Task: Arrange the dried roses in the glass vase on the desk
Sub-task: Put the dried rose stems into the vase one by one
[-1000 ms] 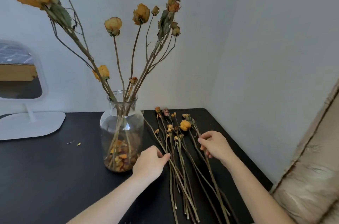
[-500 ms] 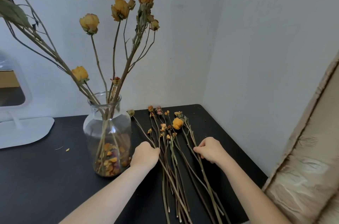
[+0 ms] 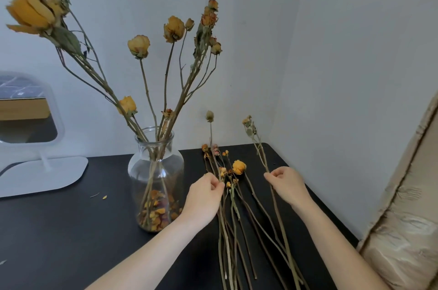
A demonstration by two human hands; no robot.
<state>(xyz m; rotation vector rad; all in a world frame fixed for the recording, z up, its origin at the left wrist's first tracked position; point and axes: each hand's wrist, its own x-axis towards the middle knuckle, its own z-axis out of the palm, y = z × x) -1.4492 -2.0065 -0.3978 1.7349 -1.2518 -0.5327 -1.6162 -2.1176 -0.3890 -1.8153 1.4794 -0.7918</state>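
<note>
my left hand [image 3: 202,197] pinched a thin stem [image 3: 210,130], my right hand [image 3: 288,185] a leafy stem [image 3: 259,149]. slow lifts toward the vase [image 3: 142,166] seemed safest, i judged.

I'm looking at a home room corner: black desk [image 3: 71,230], white vanity mirror [image 3: 28,111] far left, plain walls [image 3: 331,52].

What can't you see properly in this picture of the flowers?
Head view only:
- Loose stems: their cut ends run off the bottom edge.
- Mirror: cut by the left edge; its reflection is too blurred to read.
- Beige thing: cut by the right edge, so I cannot tell what it is.
- Pale-bud stem in the left hand, leafy stem in the right hand: fingers hide the gripped parts.
</note>
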